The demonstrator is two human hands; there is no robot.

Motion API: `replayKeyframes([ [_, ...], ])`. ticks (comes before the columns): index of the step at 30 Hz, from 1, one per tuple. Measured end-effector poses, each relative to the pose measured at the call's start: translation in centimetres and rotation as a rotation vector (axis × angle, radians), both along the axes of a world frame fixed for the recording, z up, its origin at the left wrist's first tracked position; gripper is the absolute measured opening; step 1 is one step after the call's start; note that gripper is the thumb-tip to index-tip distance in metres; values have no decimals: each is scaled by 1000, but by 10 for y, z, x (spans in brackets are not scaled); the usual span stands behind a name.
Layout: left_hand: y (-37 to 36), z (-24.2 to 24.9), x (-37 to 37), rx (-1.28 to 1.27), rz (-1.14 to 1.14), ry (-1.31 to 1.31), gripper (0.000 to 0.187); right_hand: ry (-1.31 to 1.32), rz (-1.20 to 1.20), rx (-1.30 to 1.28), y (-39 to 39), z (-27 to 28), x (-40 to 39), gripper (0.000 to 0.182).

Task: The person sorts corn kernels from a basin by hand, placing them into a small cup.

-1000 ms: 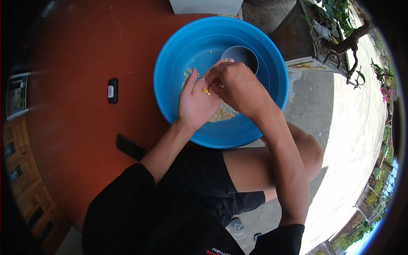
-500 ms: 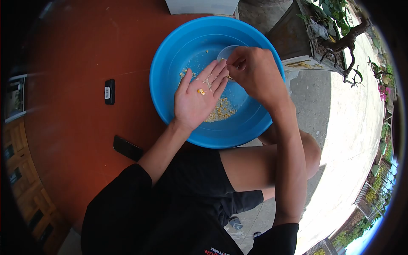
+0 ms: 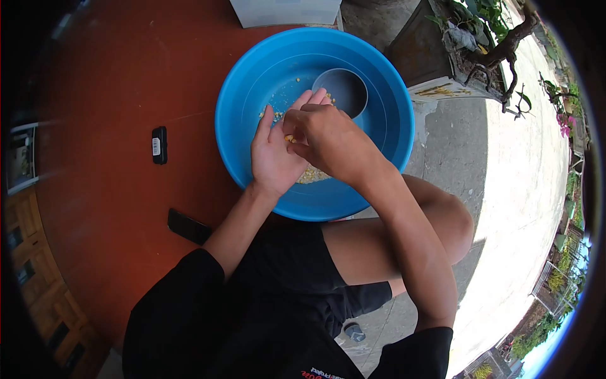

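Note:
A large blue basin (image 3: 385,158) has yellow and white kernels (image 3: 312,176) scattered on its bottom. Inside it, toward the upper right, sits a round grey bowl (image 3: 353,95). My left hand (image 3: 273,159) is over the basin, palm up with fingers stretched out, and yellow kernels lie on the palm. Above that palm is my right hand (image 3: 328,140), its fingers bent down at the kernels with thumb and fingertips close together. Whether a kernel is between its fingertips is too small to tell.
On the red floor (image 3: 107,189) lie a small black device with a white label (image 3: 159,146) and a black phone (image 3: 189,226). A white container (image 3: 287,12) stands beyond the basin. A planter (image 3: 413,47) with a gnarled plant is at the upper right.
My right hand has moved left and down from above the bowl onto my left palm. More of the grey bowl now shows. The view has shifted slightly.

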State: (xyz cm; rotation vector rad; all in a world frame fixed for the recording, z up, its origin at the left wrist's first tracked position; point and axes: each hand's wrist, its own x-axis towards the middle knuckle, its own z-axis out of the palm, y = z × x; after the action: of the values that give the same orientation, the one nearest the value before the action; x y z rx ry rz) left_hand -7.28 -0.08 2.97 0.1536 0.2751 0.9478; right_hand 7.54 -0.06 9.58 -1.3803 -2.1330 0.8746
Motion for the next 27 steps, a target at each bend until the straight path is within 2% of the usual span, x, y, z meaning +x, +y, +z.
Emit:
replayKeyframes([
  [4,0,-5,2,59,4,90,82,-15,42,17,7,-5,2,19],
  [11,-1,-9,3,-16,16,84,76,-137,89,4,15,-13,0,12],
  [14,-3,-13,2,-76,35,124,72,43,21,-23,20,0,6,15],
  [17,-6,-18,1,-102,75,140,70,97,4,2,24,5,18,18],
  [20,-7,-21,0,-85,75,168,71,79,-93,24,26,3,30,19],
  [24,-11,-16,-3,-18,40,101,70,-139,-280,158,34,-14,58,16],
  [25,-12,-12,-3,-8,33,82,70,-158,-366,103,31,-12,61,21],
  [27,-12,-4,0,-9,42,73,70,-131,-330,145,21,-7,64,22],
])
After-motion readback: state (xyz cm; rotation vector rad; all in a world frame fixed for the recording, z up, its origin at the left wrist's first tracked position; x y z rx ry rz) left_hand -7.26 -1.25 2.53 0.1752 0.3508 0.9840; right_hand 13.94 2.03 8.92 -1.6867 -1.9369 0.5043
